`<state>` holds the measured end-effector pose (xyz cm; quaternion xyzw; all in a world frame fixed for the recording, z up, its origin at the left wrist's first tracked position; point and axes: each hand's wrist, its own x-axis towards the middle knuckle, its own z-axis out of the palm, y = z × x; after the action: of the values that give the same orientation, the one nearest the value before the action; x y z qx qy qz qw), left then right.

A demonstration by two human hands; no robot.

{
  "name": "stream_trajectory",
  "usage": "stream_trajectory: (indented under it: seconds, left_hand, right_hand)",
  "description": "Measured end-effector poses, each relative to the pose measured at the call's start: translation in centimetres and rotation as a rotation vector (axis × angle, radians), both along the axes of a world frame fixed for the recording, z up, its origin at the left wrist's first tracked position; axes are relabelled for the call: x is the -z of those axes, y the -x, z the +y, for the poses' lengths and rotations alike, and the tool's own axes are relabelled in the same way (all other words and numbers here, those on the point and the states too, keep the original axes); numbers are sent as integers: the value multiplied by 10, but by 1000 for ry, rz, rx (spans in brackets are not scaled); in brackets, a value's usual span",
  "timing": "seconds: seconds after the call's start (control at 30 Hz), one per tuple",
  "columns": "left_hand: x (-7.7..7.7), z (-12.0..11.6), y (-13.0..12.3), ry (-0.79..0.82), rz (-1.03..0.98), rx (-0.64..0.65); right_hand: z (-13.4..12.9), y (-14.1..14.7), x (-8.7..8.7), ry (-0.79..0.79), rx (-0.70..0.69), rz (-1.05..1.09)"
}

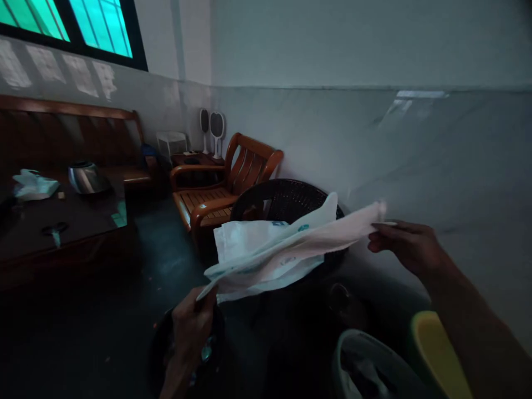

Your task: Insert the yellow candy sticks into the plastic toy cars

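A white plastic bag (270,257) with small blue-green print is stretched between my two hands at the middle of the view. My left hand (193,327), low and left of centre, is closed on the bag's near left corner. On the right, my right hand (403,244) pinches the bag's far right end between thumb and fingers. The bag hangs in loose folds, in front of a dark woven round chair (291,199). Below my left hand stands a dark round bin (218,332), partly hidden by that hand and forearm.
A grey-green bin (347,343) and a yellow container (440,349) stand at the lower right. Behind are a wooden armchair (216,194) and a wooden bench (70,133). A dark table (91,216) at left holds a metal pot (87,177), scissors and a plastic bag.
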<state>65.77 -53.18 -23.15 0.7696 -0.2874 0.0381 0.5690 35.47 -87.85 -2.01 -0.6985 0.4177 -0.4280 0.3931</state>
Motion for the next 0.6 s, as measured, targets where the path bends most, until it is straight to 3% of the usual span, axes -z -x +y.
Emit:
stream_trajectory:
  seconds: [0.07, 0.17, 0.23, 0.3, 0.37, 0.43, 0.53, 0.6]
  left_hand:
    - [24, -46, -33, -72, 27, -21]
    - [77, -126, -80, -119, 82, -16]
    - [116, -163, -100, -130, 139, -3]
    - [147, -174, -105, -119, 188, -15]
    - [168, -157, -97, -104, 217, -42]
    - [182, -118, -78, -110, 230, -64]
    - [199, -43, -37, -178, 266, -105]
    - [203, 8, -2, -264, 429, -53]
  right_hand:
    - [-39, -39, 36, -99, 44, 86]
    - [-80, -96, 107, -103, 64, 245]
    - [-81, -127, 165, -53, 103, 368]
    - [-60, -148, 225, 59, 141, 495]
    - [-28, -156, 278, 476, 173, 807]
    - [-1, -156, 318, 723, 112, 956]
    - [21, -164, 349, 777, -39, 986]
    - [41, -193, 361, 711, -115, 923]
